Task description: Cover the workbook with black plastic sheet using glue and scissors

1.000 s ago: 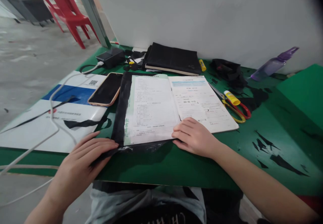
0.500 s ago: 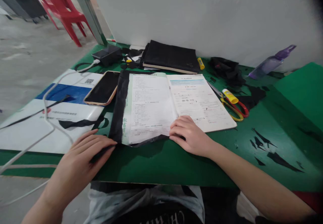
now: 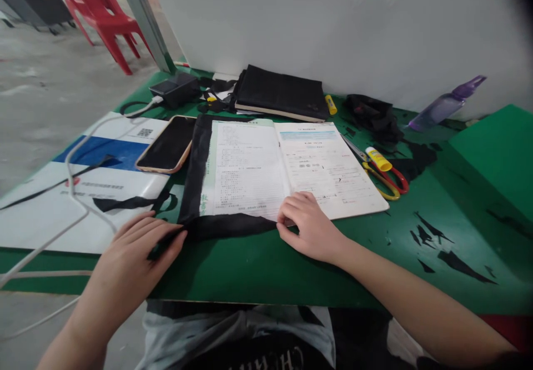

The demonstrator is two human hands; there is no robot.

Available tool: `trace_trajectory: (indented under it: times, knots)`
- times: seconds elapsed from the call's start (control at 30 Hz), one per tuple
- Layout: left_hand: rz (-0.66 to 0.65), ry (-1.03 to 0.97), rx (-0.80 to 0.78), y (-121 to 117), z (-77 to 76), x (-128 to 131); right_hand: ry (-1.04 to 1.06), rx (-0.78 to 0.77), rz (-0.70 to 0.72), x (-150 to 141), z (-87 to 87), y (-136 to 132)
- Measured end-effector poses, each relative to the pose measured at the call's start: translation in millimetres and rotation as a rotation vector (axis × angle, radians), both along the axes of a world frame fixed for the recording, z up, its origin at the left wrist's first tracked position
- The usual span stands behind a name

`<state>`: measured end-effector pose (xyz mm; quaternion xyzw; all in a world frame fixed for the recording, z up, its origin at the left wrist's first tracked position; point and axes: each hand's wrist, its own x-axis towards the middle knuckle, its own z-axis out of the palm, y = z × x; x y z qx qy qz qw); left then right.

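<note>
both hands (image 3: 132, 253) (image 3: 310, 228) pinch black covering (image 3: 233, 226) along the open book's (image 3: 250, 175) near edge

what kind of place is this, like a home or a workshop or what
Possibly a makeshift work corner rather than a home: a green-topped table against a plain wall, black scraps beside scissors, and a red plastic chair on a bare grey floor.

Open book (image 3: 250, 170), both hands at its folded black cover (image 3: 233, 226).
</note>
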<state>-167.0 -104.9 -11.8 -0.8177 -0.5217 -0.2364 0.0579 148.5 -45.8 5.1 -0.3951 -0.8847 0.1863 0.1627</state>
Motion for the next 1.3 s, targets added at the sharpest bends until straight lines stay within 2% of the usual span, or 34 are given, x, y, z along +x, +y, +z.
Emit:
trace_trajectory:
  times: [0.3, 0.37, 0.43, 0.5, 0.53, 0.57, 0.6, 0.63, 0.7, 0.77, 0.87, 1.0, 1.17, 1.3]
  knots:
    - [0.071, -0.032, 0.018, -1.7, 1.4, 3.1, 0.07, 0.018, -0.066, -3.1, -7.1, -1.6]
    - [0.142, -0.084, -0.023, -3.5, 5.0, 6.6, 0.073, 0.01, -0.065, -3.1, -7.1, -1.4]
    - [0.266, -0.151, -0.038, -8.3, 10.7, 15.0, 0.075, -0.007, -0.061, -3.1, -6.6, -0.9]
    - [0.401, -0.231, 0.045, -17.0, 17.0, 29.8, 0.08, -0.029, -0.058, -3.1, -5.9, -0.1]
    - [0.436, -0.267, 0.144, -22.7, 19.8, 39.4, 0.083, -0.04, -0.057, -3.0, -5.7, 0.3]
    - [0.419, -0.311, 0.211, -28.9, 22.1, 50.3, 0.088, -0.049, -0.058, -2.9, -5.5, 0.7]
    - [0.342, -0.334, 0.251, -35.2, 23.6, 62.1, 0.094, -0.056, -0.058, -2.7, -5.4, 1.1]
    - [0.179, -0.298, 0.254, -41.2, 24.2, 74.4, 0.099, -0.06, -0.059, -2.5, -5.4, 1.4]
    - [-0.074, -0.249, 0.109, -50.1, 22.3, 98.8, 0.107, -0.063, -0.058, -1.7, -5.4, 1.8]
    - [-0.231, -0.121, 0.014, -53.0, 16.6, 120.2, 0.114, -0.07, -0.046, -0.8, -5.4, 1.9]
    - [-0.242, 0.059, -0.028, -46.8, 4.4, 139.8, 0.143, -0.104, -0.055, 0.8, -4.6, 2.0]
    - [-0.187, 0.174, -0.067, -33.1, -6.5, 140.7, 0.172, -0.15, -0.11, 2.8, -3.6, 3.4]
    - [-0.249, 0.242, -0.086, -25.2, -5.8, 127.8, 0.17, -0.152, -0.103, 3.9, -5.9, 5.3]
    - [-0.254, 0.234, -0.106, -23.1, -4.2, 125.1, 0.284, -0.171, -0.145, 8.1, -2.7, 3.6]
